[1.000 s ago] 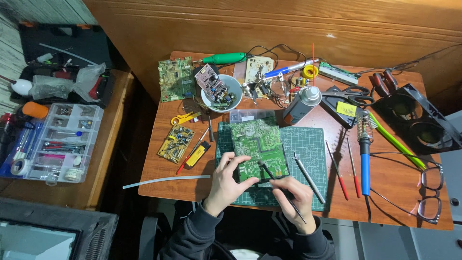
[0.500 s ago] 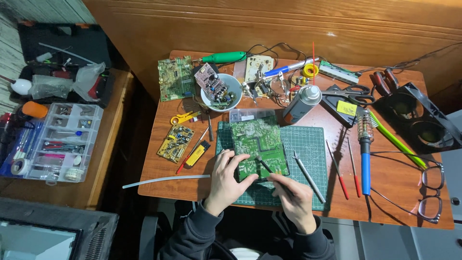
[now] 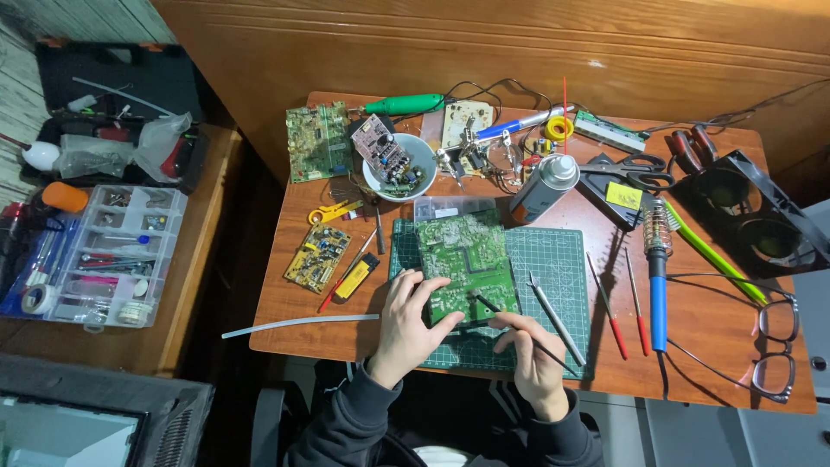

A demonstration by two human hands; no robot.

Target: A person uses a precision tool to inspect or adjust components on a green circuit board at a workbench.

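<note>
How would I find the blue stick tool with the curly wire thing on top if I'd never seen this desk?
Start at the green cutting mat in the middle of the wooden table, then look right, past the two thin red-handled tools. The soldering iron lies there, pointing away from the person. It alone has a long bright blue handle, with its tip inside a coiled metal spring holder.

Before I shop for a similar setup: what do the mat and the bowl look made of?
The mat looks like matte green rubber or vinyl, printed with a pale grid. The bowl looks like glossy white ceramic or plastic; its rim shines.
</note>
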